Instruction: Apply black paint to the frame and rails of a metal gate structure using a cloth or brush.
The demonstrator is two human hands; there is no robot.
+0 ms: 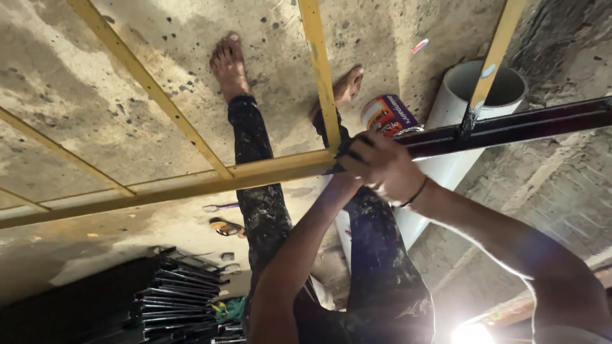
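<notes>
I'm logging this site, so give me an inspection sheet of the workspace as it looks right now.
Surface: bare concrete floor, stained and speckled with dark spots.
Job's things: yellow metal frame meets a black metal bar; paint tin below.
Clutter: stack of black bars, white pipe, sandal.
Hands: right hand wraps the joint of frame and bar; left hand is hidden behind it.
Cables: nothing seen.
Surroundings: person's bare feet on the floor, paint-spattered trousers, a bright light at the lower edge.
</notes>
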